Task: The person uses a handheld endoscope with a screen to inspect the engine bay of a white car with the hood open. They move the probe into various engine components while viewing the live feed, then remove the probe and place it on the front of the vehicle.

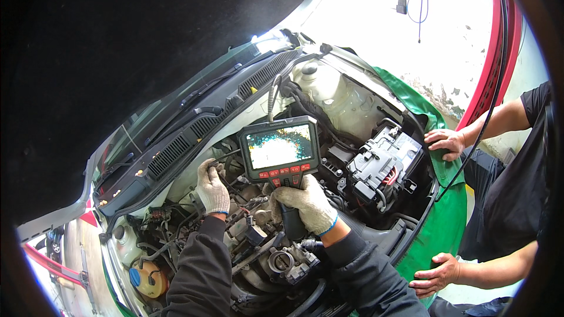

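Engine bay (242,199), right hand (308,204) curled around black handle (292,223) of monitor (279,145).

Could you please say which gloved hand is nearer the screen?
Right. The right hand grips the handle under the screen; the left hand is apart, to the screen's left.

No words or numbers legible to you at this size; on the handheld screen unit (314,141), small pale symbols stand on the red buttons (285,171) in the row beneath the display (279,147), each too small for you to make out. Further pale marks sit on the red keys (276,182) lower down, near the top of the handle (293,223), likewise unresolved. On the grey cover (376,161) of the boxy unit in the engine bay, you cannot tell lettering from surface detail.
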Action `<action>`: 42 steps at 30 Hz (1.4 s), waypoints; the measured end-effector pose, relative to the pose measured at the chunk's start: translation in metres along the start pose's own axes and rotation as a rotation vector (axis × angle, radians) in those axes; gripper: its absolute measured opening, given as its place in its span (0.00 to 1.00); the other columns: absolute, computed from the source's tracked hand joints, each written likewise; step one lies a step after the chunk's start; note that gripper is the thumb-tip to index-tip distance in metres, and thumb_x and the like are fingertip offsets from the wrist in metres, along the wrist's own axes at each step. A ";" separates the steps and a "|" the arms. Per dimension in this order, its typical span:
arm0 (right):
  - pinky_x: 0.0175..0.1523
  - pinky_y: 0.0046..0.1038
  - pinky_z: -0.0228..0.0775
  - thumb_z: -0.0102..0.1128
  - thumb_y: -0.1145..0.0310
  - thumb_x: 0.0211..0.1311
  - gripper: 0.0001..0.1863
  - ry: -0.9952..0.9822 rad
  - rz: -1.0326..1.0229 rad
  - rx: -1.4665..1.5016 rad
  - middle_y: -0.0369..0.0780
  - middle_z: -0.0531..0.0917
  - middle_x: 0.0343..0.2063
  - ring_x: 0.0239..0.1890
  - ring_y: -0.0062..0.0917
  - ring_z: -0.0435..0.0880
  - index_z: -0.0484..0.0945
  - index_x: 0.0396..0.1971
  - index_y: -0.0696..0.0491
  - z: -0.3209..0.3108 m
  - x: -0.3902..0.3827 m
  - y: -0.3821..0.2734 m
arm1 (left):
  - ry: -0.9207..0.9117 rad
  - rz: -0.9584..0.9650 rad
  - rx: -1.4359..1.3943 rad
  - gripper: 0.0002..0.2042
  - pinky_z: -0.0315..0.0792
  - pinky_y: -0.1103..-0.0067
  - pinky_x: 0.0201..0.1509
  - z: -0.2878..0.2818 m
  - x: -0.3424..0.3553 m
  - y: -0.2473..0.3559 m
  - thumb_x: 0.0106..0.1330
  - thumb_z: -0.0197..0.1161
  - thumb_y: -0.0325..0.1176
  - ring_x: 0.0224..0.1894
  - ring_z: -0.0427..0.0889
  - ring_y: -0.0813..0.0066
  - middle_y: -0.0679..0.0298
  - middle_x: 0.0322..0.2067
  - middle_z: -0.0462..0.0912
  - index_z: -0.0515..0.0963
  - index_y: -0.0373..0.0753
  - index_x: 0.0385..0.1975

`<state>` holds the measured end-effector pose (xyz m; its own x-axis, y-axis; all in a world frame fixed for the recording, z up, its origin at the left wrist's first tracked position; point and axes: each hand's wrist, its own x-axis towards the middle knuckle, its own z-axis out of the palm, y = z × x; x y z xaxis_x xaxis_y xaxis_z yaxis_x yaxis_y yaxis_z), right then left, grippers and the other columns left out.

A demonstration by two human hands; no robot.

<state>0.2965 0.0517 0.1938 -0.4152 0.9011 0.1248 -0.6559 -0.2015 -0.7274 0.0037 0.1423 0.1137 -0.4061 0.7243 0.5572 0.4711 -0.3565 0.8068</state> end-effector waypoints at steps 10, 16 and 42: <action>0.32 0.29 0.81 0.66 0.75 0.70 0.15 0.003 -0.014 -0.025 0.43 0.88 0.30 0.24 0.26 0.87 0.81 0.54 0.63 -0.001 0.001 0.002 | -0.010 -0.131 -0.188 0.09 0.86 0.78 0.52 0.002 -0.002 0.007 0.88 0.54 0.26 0.46 0.90 0.78 0.64 0.45 0.88 0.81 0.38 0.57; 0.32 0.32 0.81 0.63 0.76 0.67 0.14 0.007 -0.067 -0.049 0.46 0.88 0.28 0.24 0.31 0.86 0.82 0.50 0.65 -0.002 0.003 0.007 | 0.002 -0.124 -0.154 0.09 0.86 0.78 0.52 -0.001 -0.001 -0.001 0.88 0.55 0.28 0.44 0.89 0.78 0.64 0.44 0.87 0.81 0.37 0.57; 0.29 0.34 0.83 0.65 0.65 0.66 0.21 0.100 0.005 0.208 0.46 0.87 0.32 0.24 0.33 0.86 0.79 0.53 0.62 -0.002 -0.007 0.010 | -0.046 -0.174 -0.136 0.12 0.65 0.84 0.26 -0.069 0.061 0.140 0.90 0.56 0.44 0.25 0.72 0.88 0.71 0.34 0.82 0.78 0.43 0.48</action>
<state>0.2937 0.0444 0.1846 -0.3606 0.9316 0.0463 -0.7742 -0.2712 -0.5719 -0.0095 0.0959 0.2738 -0.4342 0.8071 0.4001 0.2859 -0.2977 0.9108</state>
